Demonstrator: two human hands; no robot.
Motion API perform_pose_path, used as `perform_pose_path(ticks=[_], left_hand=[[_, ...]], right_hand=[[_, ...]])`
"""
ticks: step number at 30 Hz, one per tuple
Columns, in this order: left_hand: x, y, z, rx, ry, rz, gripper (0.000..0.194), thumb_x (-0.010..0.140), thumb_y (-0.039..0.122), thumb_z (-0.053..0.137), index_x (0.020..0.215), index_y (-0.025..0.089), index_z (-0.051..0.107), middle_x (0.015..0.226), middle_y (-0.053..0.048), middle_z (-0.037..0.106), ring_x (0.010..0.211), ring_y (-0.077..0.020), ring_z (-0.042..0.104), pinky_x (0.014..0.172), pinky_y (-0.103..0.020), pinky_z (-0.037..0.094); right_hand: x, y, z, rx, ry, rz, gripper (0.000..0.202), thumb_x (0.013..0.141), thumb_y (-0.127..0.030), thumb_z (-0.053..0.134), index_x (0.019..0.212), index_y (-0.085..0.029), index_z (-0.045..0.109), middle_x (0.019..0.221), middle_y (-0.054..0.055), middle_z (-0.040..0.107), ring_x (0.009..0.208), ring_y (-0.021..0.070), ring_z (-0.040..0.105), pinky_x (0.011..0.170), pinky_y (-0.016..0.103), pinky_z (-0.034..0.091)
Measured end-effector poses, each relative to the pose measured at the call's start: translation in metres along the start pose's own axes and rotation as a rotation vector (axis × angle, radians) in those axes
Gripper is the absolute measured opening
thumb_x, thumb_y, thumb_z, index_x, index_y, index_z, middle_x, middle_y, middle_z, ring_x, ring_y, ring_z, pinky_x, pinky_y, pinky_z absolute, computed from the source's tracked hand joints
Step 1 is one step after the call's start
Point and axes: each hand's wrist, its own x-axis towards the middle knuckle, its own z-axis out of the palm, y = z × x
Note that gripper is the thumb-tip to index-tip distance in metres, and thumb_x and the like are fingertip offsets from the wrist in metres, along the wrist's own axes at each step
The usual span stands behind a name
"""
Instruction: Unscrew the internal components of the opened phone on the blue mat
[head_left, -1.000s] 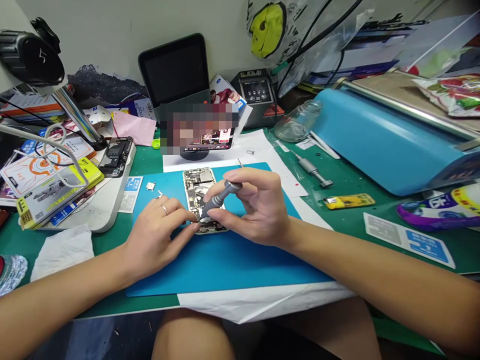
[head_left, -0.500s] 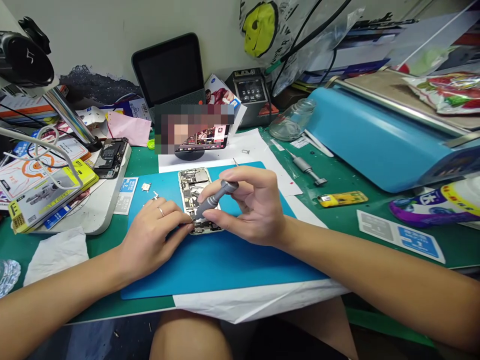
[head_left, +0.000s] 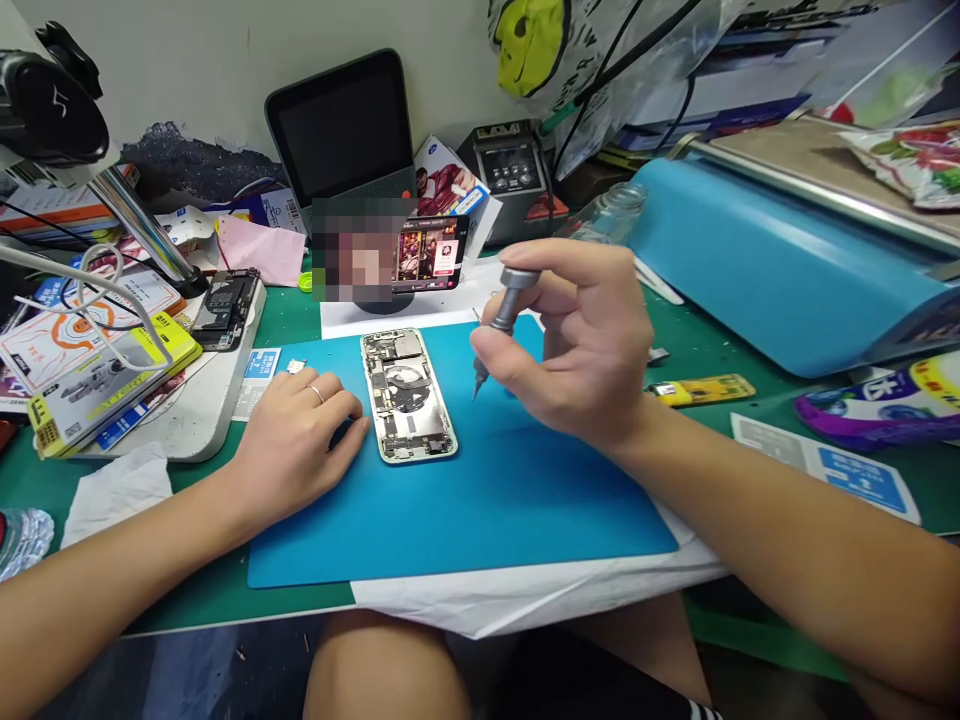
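A phone with its back off and its inner parts bare [head_left: 420, 388] lies face-up on the blue mat [head_left: 450, 520]. My left hand [head_left: 300, 440] rests on the mat just left of it, apart from its edge. The fingers are curled in and the thumb lies against the forefinger; anything inside is hidden. My right hand [head_left: 577, 345] grips a grey precision screwdriver [head_left: 514, 300] between thumb and fingers. Its thin tip points down, above the mat and right of the phone. A small silvery part [head_left: 297, 366] sits beyond my left knuckles.
A lit phone [head_left: 431, 255] stands propped behind the mat, before a dark screen [head_left: 341, 130]. On the left, a stack of boxes [head_left: 112, 380] and another opened phone [head_left: 225, 310] lie on a white base. A blue machine [head_left: 750, 270] and yellow strip [head_left: 701, 390] are at right.
My right hand has lifted the screwdriver off the phone and moved right and up. My left hand has let go of the phone's edge and drawn slightly left.
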Motion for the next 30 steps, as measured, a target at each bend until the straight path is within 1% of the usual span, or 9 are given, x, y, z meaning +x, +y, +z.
perform_pose_path(ticks=[3, 6, 11, 16, 20, 23, 26, 28, 30], left_hand=[[-0.001, -0.002, 0.001, 0.018, -0.039, -0.032, 0.022, 0.1, 0.031, 0.054, 0.085, 0.019, 0.066, 0.083, -0.005, 0.064, 0.08, -0.0239, 0.053, 0.07, -0.038, 0.034], [-0.001, -0.002, 0.001, -0.014, -0.063, -0.074, 0.017, 0.097, 0.029, 0.054, 0.09, 0.018, 0.064, 0.085, -0.006, 0.064, 0.084, -0.0251, 0.055, 0.072, -0.04, 0.036], [0.002, 0.0, -0.002, -0.151, 0.017, -0.136, 0.016, 0.084, 0.019, 0.052, 0.097, 0.015, 0.06, 0.089, -0.006, 0.061, 0.083, -0.0235, 0.055, 0.075, -0.039, 0.039], [0.0, 0.007, -0.005, -0.232, 0.08, -0.058, 0.01, 0.083, 0.014, 0.05, 0.089, 0.017, 0.057, 0.078, -0.002, 0.056, 0.074, -0.0196, 0.052, 0.07, -0.036, 0.038], [-0.002, 0.012, -0.006, -0.291, 0.058, -0.022, 0.009, 0.085, 0.015, 0.053, 0.078, 0.019, 0.055, 0.066, 0.002, 0.051, 0.063, -0.0152, 0.048, 0.064, -0.032, 0.037], [-0.003, 0.013, -0.004, -0.295, 0.041, 0.007, 0.021, 0.087, 0.017, 0.054, 0.067, 0.02, 0.049, 0.057, 0.004, 0.048, 0.054, -0.013, 0.043, 0.058, -0.031, 0.035], [-0.004, 0.012, -0.002, -0.287, 0.012, 0.047, 0.034, 0.093, 0.026, 0.058, 0.062, 0.02, 0.047, 0.054, 0.004, 0.048, 0.05, -0.0122, 0.045, 0.055, -0.03, 0.034], [-0.005, 0.011, 0.0, -0.275, -0.012, 0.061, 0.039, 0.095, 0.034, 0.06, 0.061, 0.02, 0.048, 0.053, 0.003, 0.05, 0.05, -0.0122, 0.048, 0.055, -0.03, 0.034], [-0.006, 0.009, 0.001, -0.266, -0.031, 0.064, 0.042, 0.097, 0.039, 0.061, 0.062, 0.019, 0.05, 0.053, 0.003, 0.05, 0.05, -0.0124, 0.049, 0.055, -0.029, 0.035]], right_hand=[[0.003, 0.004, -0.005, -0.079, -0.078, 0.108, 0.042, 0.088, -0.019, 0.065, 0.126, -0.031, 0.054, 0.079, -0.003, 0.056, 0.063, 0.0145, 0.057, 0.062, 0.034, 0.053], [0.007, 0.003, -0.007, -0.096, -0.124, 0.175, 0.038, 0.087, -0.018, 0.064, 0.123, -0.027, 0.054, 0.075, -0.003, 0.054, 0.064, 0.0144, 0.056, 0.065, 0.033, 0.052], [0.013, 0.003, -0.009, -0.145, -0.179, 0.251, 0.035, 0.086, -0.021, 0.063, 0.12, -0.024, 0.055, 0.074, -0.004, 0.053, 0.063, 0.0137, 0.054, 0.066, 0.031, 0.053], [0.014, 0.008, -0.011, -0.16, -0.222, 0.286, 0.033, 0.086, -0.023, 0.06, 0.119, -0.024, 0.053, 0.073, -0.003, 0.057, 0.064, 0.0147, 0.056, 0.066, 0.031, 0.052], [0.012, 0.008, -0.01, -0.154, -0.248, 0.338, 0.031, 0.087, -0.022, 0.061, 0.116, -0.027, 0.049, 0.076, -0.003, 0.064, 0.061, 0.015, 0.06, 0.058, 0.03, 0.049], [0.012, 0.007, -0.012, -0.208, -0.22, 0.244, 0.026, 0.09, -0.023, 0.061, 0.112, -0.028, 0.048, 0.089, 0.0, 0.07, 0.067, 0.0157, 0.066, 0.057, 0.03, 0.05], [0.012, 0.01, -0.015, -0.299, -0.248, 0.108, 0.017, 0.094, -0.025, 0.058, 0.108, -0.027, 0.049, 0.099, 0.003, 0.071, 0.078, 0.0178, 0.07, 0.067, 0.033, 0.056], [0.013, 0.014, -0.018, -0.352, -0.324, 0.04, 0.013, 0.096, -0.025, 0.056, 0.108, -0.026, 0.052, 0.099, 0.004, 0.073, 0.079, 0.0187, 0.07, 0.071, 0.034, 0.057], [0.014, 0.017, -0.02, -0.396, -0.447, -0.023, 0.011, 0.096, -0.024, 0.053, 0.107, -0.023, 0.057, 0.099, 0.006, 0.074, 0.08, 0.0206, 0.07, 0.073, 0.035, 0.056]])
